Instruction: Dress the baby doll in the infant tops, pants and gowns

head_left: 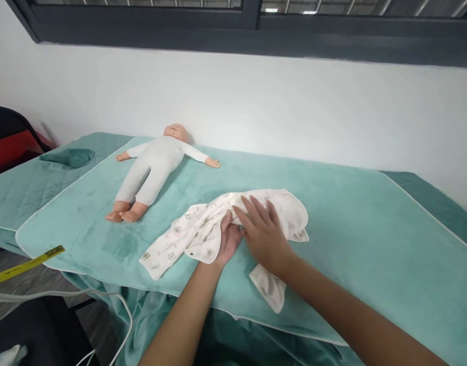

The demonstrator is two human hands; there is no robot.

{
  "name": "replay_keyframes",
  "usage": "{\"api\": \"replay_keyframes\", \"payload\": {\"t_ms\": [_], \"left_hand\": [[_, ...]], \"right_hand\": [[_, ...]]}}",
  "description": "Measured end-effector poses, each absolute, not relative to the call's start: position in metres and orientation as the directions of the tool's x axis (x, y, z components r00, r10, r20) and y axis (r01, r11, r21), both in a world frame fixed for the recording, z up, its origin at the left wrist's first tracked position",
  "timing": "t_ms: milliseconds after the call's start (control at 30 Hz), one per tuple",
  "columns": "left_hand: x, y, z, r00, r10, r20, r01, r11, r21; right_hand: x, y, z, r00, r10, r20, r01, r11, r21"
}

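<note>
1. Head view: the printed baby garment (187, 234) lies bunched near the front edge of the plush teal blanket (351, 223), with one end trailing toward the edge under the right forearm.
2. Left hand (229, 240): grip closed on a fold of the garment, thumb on top. Right hand (263, 235) lies flat, fingers spread, pressing the cloth and holding nothing.
3. Progress-wise, I'd say the smoothing is maybe half done. It's wrinkled, not flat or squared up.
4. The baby doll (153, 170) lies on its back well apart, by the wall, in a plain pale bodysuit. Its head, hands and feet look like hard plastic.
5. The garment looks like thin, soft cotton with tiny prints. The blanket is velvety with white piping.
</note>
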State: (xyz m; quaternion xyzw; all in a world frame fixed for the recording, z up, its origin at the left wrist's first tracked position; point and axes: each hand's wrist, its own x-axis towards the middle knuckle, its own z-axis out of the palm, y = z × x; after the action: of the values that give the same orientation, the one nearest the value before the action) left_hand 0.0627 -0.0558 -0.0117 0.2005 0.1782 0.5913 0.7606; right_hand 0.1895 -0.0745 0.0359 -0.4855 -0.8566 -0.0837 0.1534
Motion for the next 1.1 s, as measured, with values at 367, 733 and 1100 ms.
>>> {"api": "replay_keyframes", "payload": {"t_ms": [367,733,1100], "left_hand": [[0.063,-0.054,-0.004,0.280,0.959,-0.035,-0.857,0.266,0.442],[0.062,-0.058,-0.015,0.273,0.961,0.050,-0.805,0.200,0.558],[0.065,-0.057,-0.016,0.238,0.971,0.005,-0.800,0.193,0.568]], "right_hand": [[0.325,-0.093,0.043,-0.153,0.889,0.432,0.985,0.175,-0.011],[0.441,-0.102,0.037,0.203,0.918,0.341,0.972,-0.232,0.045],[0.282,-0.089,0.045,-0.359,0.837,0.412,0.903,0.423,-0.071]]}}
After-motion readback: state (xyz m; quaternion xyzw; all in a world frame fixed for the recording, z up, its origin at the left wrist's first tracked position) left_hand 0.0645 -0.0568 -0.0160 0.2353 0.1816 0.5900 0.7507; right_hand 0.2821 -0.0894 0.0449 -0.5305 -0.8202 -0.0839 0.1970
